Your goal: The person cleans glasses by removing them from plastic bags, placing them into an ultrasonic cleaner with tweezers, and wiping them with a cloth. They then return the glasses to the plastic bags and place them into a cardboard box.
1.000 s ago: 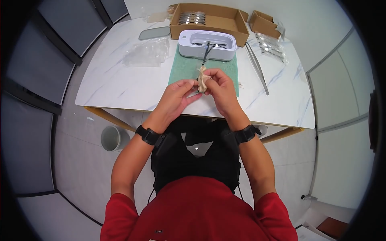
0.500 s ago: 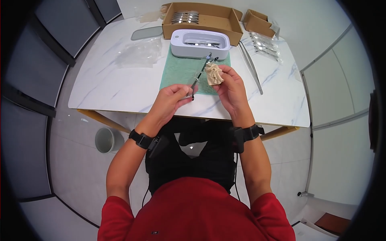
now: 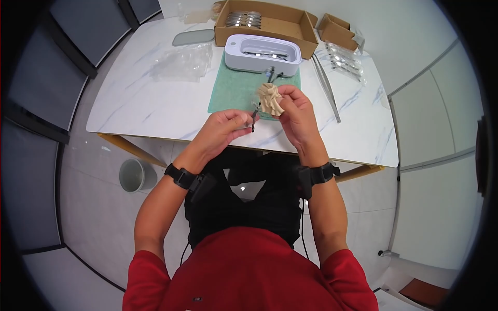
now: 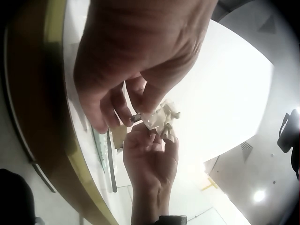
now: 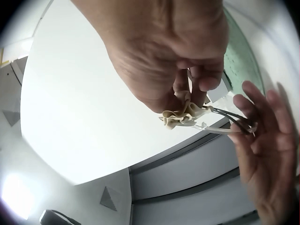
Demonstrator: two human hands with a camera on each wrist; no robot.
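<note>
A pair of glasses with dark temples [image 3: 254, 120] is held between both hands, over the front part of the green cloth [image 3: 223, 85]. My left hand [image 3: 223, 129] pinches it near one end, thumb against fingers. My right hand [image 3: 298, 114] grips a crumpled beige cloth [image 3: 270, 99] around the other part. In the right wrist view the thin dark temples [image 5: 229, 117] run from the beige cloth [image 5: 176, 118] to the left hand's fingers. The cloth hides much of the glasses; the lenses are hard to make out.
Behind the hands stands a white cleaning basin [image 3: 244, 65] with glasses inside. Farther back is a cardboard box [image 3: 295, 39] holding several glasses. Long tweezers [image 3: 327, 88] and bagged items [image 3: 343, 62] lie right; clear bags [image 3: 181, 62] and a grey lid [image 3: 193, 37] lie left.
The hands were close together a second ago and then moved apart. Since half a second ago the beige cloth has shifted slightly left and down, covering more of the glasses.
</note>
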